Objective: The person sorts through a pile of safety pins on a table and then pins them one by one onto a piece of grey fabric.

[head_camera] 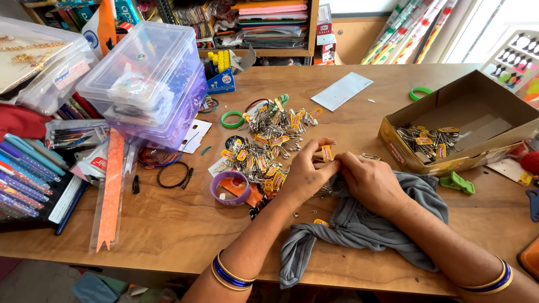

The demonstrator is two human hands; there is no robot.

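Observation:
My left hand and my right hand meet at the middle of the wooden table, fingers pinched together on a bunch of safety pins with a yellow tag. Both hands rest over a crumpled grey cloth. Just left of my left hand lies a heap of tagged safety-pin bunches. One loose safety pin lies near my left wrist. A cardboard box to the right holds a few more pin bunches.
Stacked clear plastic boxes stand at the left, with packs of pens beside them. A purple tape ring, green bangles, black hair ties, a white paper and green clips lie around. Shelves line the back.

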